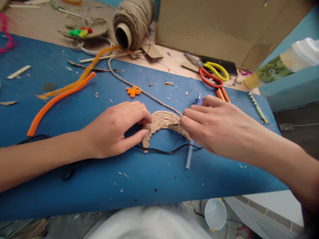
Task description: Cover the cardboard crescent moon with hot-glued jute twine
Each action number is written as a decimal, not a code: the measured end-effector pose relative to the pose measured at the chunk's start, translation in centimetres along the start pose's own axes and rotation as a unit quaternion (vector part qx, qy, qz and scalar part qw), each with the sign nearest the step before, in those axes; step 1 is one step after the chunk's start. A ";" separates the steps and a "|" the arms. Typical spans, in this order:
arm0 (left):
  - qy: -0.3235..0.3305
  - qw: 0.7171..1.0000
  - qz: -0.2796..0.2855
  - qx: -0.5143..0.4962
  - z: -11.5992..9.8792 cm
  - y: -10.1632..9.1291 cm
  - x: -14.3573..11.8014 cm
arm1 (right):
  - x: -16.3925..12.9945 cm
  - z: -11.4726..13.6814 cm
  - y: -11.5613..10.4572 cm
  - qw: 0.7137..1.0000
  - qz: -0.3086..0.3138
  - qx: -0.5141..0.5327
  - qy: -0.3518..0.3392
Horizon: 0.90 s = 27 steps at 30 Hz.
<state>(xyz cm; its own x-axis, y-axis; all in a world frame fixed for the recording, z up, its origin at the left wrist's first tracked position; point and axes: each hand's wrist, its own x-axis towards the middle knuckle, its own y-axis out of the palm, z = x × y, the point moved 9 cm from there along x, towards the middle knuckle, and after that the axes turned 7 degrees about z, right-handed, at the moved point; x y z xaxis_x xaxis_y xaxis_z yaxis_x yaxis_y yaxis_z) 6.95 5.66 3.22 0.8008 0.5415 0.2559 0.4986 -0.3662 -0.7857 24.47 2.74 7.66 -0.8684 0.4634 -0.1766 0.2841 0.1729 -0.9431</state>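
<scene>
Tan twine-wrapped arch (161,122) at frame centre pinched by left hand (117,131) and right hand (214,127) fingertips; black cable (171,152) crossed below; red-yellow scissors (211,74) lain upper right.

One head-worn camera looks forward and steeply down onto a blue table (74,186) from close above. Its far edge reaches a cardboard box (224,30).
</scene>
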 end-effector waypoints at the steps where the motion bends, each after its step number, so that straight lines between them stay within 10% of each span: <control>1: 0.000 1.000 0.001 0.002 0.0 0.0 0.0 | -0.1 -0.2 0.0 1.000 -0.003 -0.001 0.003; 21: 0.012 1.000 0.000 0.009 -0.1 0.0 0.1 | -0.5 0.4 0.4 1.000 -0.010 0.009 0.005; 27: 0.012 0.999 -0.030 -0.010 0.4 0.3 -0.2 | -0.9 -4.2 -1.1 0.991 -0.057 0.101 0.064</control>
<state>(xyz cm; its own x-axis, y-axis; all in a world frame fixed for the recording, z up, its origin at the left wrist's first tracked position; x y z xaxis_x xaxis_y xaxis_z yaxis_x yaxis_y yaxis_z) 6.81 5.76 2.73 0.7769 0.5449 0.3154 0.5523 -0.3494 -0.7569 26.64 5.82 10.09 -0.8273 0.5603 -0.0410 0.0890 0.0587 -0.9943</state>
